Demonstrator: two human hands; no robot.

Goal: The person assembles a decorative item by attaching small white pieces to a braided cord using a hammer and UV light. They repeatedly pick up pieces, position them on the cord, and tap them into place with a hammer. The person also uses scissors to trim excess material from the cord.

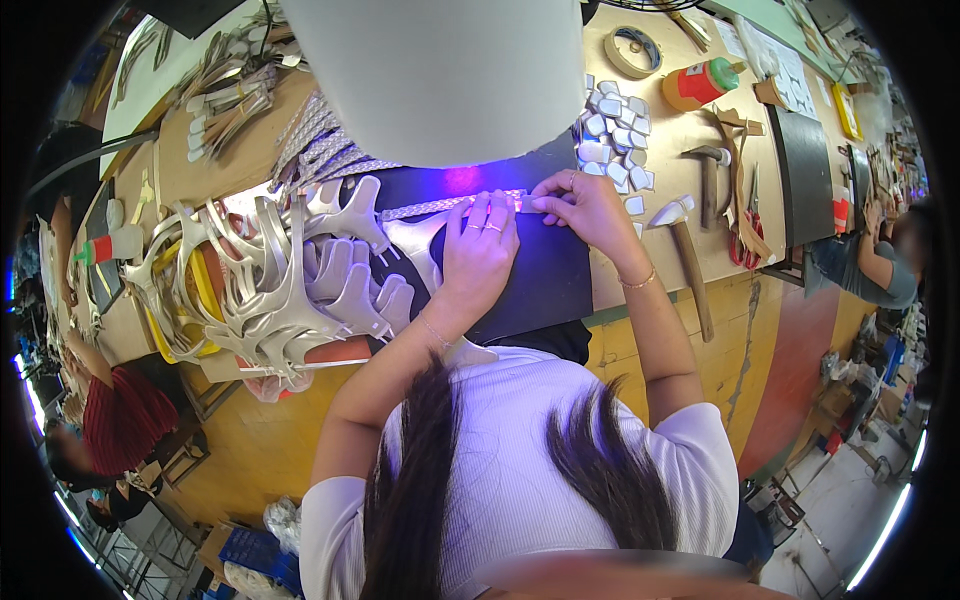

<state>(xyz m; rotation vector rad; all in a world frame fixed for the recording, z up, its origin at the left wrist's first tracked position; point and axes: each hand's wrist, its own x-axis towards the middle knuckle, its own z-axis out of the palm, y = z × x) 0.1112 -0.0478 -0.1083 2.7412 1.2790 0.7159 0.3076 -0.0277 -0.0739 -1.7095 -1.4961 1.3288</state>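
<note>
On a black mat [545, 265] my left hand [480, 250] is closed over a narrow silver braided strap [420, 208], its fingers laid across it and its thumb hidden. My right hand [585, 212] pinches a small grey tab [529, 203] at the strap's right end, between thumb and forefinger. Purple-blue light falls on the fingers and the mat. Beside my left wrist, a pale metallic cut sandal upper [415, 240] lies partly on the mat. More such uppers [290, 260] are heaped to its left.
A large white lamp shade [440, 80] hangs over the work. Small silver pieces [615, 130] lie at the right, with hammers [685, 250], red-handled scissors [750, 225], a tape roll [633, 50] and a red-green bottle [700, 83]. Braided straps [325, 150] lie back left. Other people sit at both sides.
</note>
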